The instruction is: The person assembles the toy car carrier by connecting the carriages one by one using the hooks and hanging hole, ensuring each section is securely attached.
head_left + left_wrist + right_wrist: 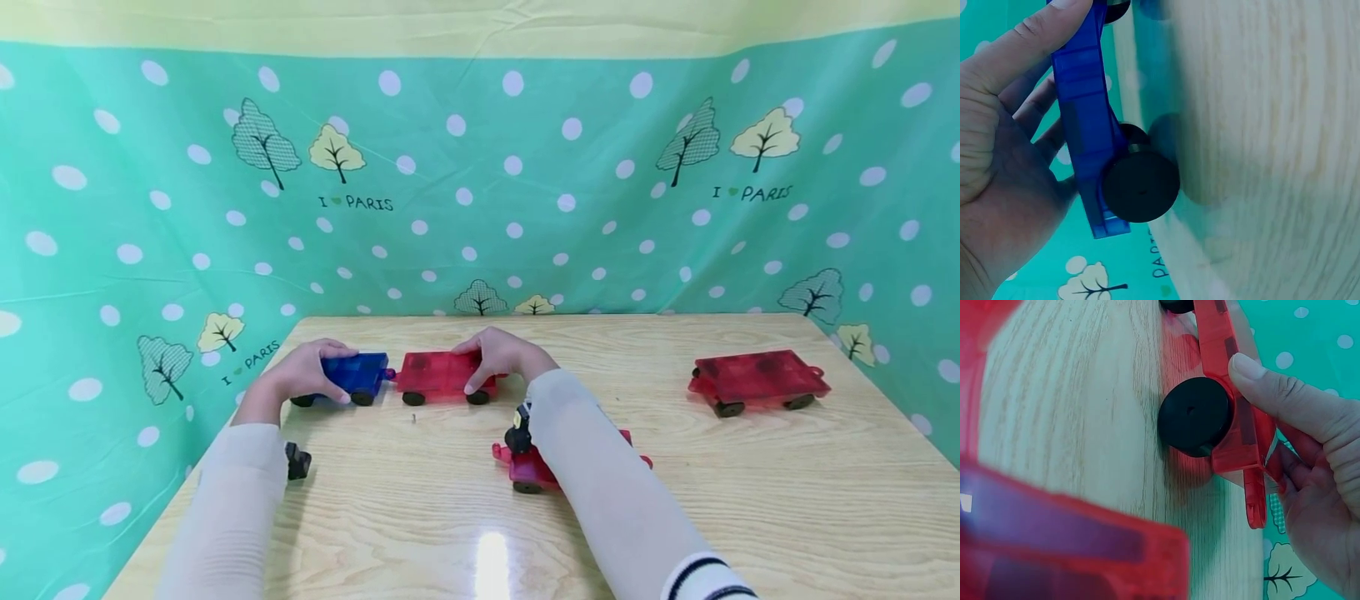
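Observation:
A translucent blue toy wagon with black wheels is at the table's back left, gripped across its body by my left hand. In the left wrist view the thumb lies along the near side of the blue wagon, fingers on the far side. Just to the right, a translucent red toy wagon meets the blue one at a small coupling. My right hand holds this red wagon at its right end, thumb on the near side; a hook sticks out of that end.
Under my right forearm stands another red wagon, partly hidden by the sleeve and wrist camera. A further red wagon is at the right on the wooden table. A dotted green curtain hangs behind.

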